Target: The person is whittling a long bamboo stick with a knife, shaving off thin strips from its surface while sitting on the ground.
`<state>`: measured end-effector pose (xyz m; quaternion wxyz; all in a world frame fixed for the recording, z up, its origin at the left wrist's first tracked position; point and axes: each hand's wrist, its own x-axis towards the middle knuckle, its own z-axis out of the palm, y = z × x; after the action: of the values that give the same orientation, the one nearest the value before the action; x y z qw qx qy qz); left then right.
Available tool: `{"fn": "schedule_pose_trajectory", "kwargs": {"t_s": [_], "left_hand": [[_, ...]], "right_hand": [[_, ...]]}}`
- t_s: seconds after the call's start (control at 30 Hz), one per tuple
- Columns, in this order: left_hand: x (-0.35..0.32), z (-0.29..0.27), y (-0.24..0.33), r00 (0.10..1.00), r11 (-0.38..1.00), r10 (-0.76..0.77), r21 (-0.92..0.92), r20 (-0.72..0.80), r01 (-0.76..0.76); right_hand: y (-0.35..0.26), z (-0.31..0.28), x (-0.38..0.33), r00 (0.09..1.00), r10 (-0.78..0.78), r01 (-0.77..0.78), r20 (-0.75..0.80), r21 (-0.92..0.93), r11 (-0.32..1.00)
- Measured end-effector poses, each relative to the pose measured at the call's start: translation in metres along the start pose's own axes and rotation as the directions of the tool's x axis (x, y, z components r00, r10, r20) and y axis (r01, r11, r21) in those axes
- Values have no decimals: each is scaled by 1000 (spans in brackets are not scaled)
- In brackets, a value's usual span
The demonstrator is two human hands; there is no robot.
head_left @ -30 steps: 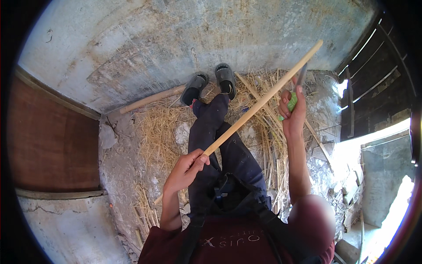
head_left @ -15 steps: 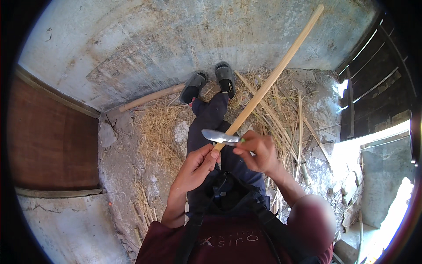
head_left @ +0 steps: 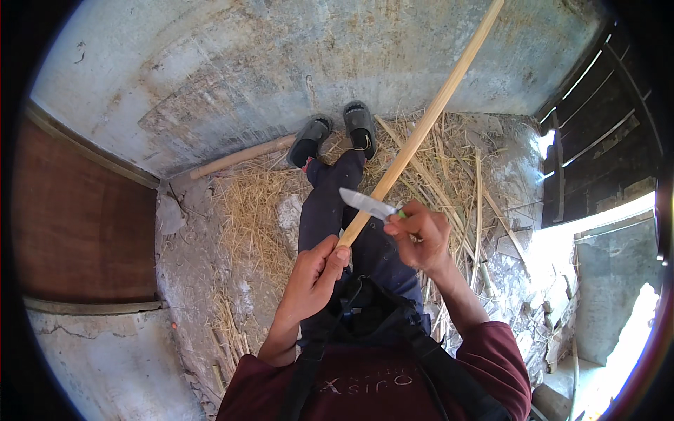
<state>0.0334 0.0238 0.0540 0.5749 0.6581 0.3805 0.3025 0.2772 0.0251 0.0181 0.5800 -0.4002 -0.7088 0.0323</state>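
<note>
Above straw (head_left: 253, 210), stick (head_left: 421, 133) top cut off, knife (head_left: 366, 204) handle hidden

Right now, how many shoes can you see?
2. Both are on the person's feet by the wall: the left shoe on the straw, the right shoe beside it. None look hidden.

No packages, labels, signs, screens.

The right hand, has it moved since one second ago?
Yes. The right hand came down from far up the stick, near the straw, to the knees, and now holds a knife.
</note>
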Motion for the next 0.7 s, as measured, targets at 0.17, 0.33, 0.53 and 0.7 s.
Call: {"fn": "schedule_pose_trajectory", "kwargs": {"t_s": [0.17,0.33,0.53,0.7], "left_hand": [[-2,-2,-5,999,1000,-4,17,-42,4],[2,5,-6,996,992,51,115,-74,-43],[-4,1,-5,999,993,8,118,-44,-3],[-5,1,-8,999,999,-34,-17,7,34]], "right_hand": [[-7,0,5,999,33,-34,18,39,999],[-14,-1,4,990,-16,16,143,1,1000],[12,-11,15,995,69,-71,-66,-43,997],[5,-17,18,994,-36,39,103,-30,999]]}}
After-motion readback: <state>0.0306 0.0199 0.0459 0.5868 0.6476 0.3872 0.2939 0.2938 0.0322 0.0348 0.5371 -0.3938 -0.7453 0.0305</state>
